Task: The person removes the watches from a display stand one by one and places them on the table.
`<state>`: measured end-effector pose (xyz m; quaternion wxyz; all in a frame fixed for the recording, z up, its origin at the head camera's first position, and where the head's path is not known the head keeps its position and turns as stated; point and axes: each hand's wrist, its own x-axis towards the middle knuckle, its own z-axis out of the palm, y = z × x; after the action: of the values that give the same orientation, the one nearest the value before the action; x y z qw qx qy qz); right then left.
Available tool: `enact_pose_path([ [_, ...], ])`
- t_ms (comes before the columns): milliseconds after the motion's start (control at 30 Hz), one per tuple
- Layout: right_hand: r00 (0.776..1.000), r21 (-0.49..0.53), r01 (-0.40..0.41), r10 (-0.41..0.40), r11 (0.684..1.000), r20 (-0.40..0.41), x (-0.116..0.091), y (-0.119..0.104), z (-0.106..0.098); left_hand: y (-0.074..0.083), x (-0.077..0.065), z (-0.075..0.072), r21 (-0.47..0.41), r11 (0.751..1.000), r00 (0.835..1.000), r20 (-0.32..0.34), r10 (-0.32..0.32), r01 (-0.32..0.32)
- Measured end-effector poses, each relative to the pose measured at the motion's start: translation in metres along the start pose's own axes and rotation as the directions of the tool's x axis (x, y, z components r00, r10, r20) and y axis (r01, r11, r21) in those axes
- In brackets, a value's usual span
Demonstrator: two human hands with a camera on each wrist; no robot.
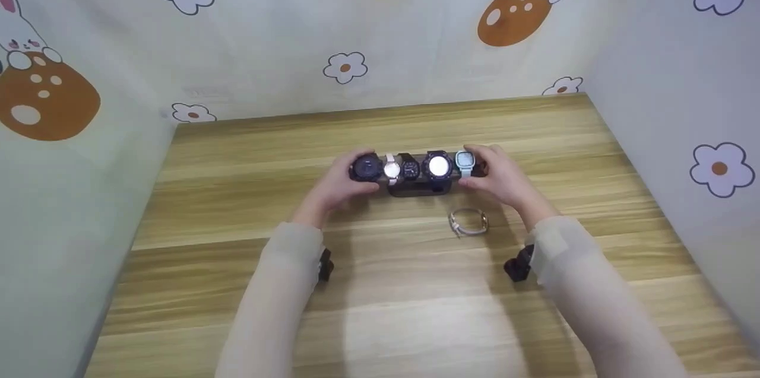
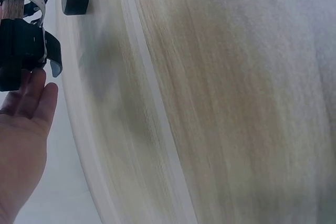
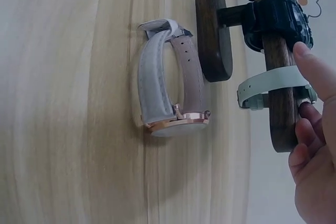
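Note:
A dark wooden watch stand (image 3: 283, 124) carries several watches in a row on its bar. My left hand (image 1: 339, 182) is around the bar's left end, thumb in front, gripping the black watch (image 1: 366, 167) there. At the other end my right hand (image 1: 499, 175) holds the mint-green watch (image 1: 465, 160) between thumb and fingers. Between them sit a white-strapped watch (image 1: 391, 170), a small black watch (image 1: 409, 169) and a larger black watch (image 1: 439, 167) with a glaring face. In the left wrist view, fingers (image 2: 34, 95) reach up under the black watch.
A loose watch (image 3: 155, 77) with a pale strap and rose-gold case lies on its side on the wooden table (image 1: 237, 283), in front of the stand's base (image 1: 418, 190). Patterned cloth walls (image 1: 267, 40) rise at the back and both sides.

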<state>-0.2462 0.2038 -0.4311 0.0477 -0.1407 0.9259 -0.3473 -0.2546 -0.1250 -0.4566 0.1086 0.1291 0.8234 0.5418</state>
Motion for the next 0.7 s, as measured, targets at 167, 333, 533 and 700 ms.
enact_pose_path([
  [167, 0.999, -0.009, -0.035, 0.035, 0.999, 0.016, 0.0031, -0.0035, -0.0011, 0.0018, 0.0002, -0.0004, 0.032, 0.999, 1.000, -0.008, -0.018, 0.018],
  [333, 0.999, -0.012, -0.038, 0.038, 0.999, 0.022, 0.0042, -0.0042, -0.0017, 0.0030, 0.0000, 0.0001, 0.062, 0.998, 1.000, -0.013, -0.026, 0.027],
  [533, 0.999, -0.022, -0.036, 0.037, 0.999, 0.020, 0.0052, -0.0042, -0.0028, 0.0039, 0.0000, -0.0002, 0.060, 0.998, 0.999, -0.013, -0.036, 0.037],
  [700, 0.999, -0.008, -0.029, 0.029, 1.000, 0.013, 0.0047, -0.0034, -0.0025, 0.0038, -0.0003, -0.0015, 0.073, 0.997, 1.000, -0.008, -0.027, 0.027],
])
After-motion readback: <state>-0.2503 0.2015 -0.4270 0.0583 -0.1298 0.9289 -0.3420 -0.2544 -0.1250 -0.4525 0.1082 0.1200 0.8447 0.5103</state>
